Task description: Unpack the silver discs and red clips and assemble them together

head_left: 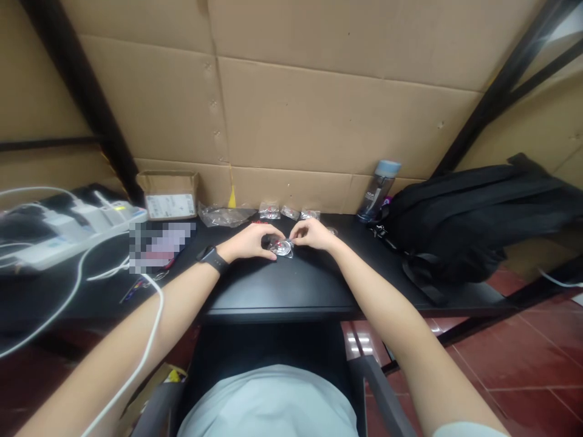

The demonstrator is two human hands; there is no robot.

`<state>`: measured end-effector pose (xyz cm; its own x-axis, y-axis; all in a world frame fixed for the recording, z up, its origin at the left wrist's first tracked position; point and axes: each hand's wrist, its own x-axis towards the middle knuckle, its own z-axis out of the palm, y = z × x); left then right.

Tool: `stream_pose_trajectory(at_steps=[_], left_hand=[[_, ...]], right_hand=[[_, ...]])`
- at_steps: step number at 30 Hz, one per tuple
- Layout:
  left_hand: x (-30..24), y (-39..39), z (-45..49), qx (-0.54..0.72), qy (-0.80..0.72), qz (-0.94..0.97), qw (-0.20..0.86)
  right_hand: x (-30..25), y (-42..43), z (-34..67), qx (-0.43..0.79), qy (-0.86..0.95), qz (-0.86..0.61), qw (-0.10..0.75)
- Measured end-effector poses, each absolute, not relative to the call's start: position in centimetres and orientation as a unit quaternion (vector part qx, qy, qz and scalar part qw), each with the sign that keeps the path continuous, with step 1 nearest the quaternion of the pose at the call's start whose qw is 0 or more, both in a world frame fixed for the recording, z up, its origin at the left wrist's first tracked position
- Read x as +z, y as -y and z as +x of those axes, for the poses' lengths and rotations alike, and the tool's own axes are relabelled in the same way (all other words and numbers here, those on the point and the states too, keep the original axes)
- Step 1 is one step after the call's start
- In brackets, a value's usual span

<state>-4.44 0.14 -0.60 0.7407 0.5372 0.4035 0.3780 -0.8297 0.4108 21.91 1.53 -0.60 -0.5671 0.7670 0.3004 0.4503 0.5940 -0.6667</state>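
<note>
Between my hands, low over the black table (pixel 282 291), is a small clear plastic packet (pixel 283 247) with a round silvery item and some red inside; its exact kind is too small to make out. My left hand (pixel 252 241), with a dark watch on the wrist, grips the packet's left side between thumb and fingers. Thumb and fingertips of my right hand (pixel 313 235) are pinched on its upper right edge. Just beyond my hands, similar packets (pixel 269 210) lie in a row. A bit of something red shows behind my left hand.
A cardboard box (pixel 170 197) and crumpled clear plastic (pixel 225 215) sit at the back left. White power strips (pixel 77 233) with cables lie left, one cable crossing my left forearm. A water bottle (pixel 377 191) and black backpack (pixel 473 218) stand right. Cardboard panels (pixel 319 121) rise behind.
</note>
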Motion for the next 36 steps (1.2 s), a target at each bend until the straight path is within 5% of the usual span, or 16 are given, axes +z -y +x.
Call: stream_pose_trajectory(at_steps=[18, 36], left_hand=[[-1.2, -0.8, -4.4, 0.201, -0.214, 0.944, 0.150], [-1.5, -1.7, -5.6, 0.187, -0.218, 0.922, 0.259]], right_hand=[[0.3, -0.2, 21.9, 0.219, 0.919, -0.287, 0.161], [0.9, 0.9, 21.2, 0.178, 0.926, -0.316, 0.104]])
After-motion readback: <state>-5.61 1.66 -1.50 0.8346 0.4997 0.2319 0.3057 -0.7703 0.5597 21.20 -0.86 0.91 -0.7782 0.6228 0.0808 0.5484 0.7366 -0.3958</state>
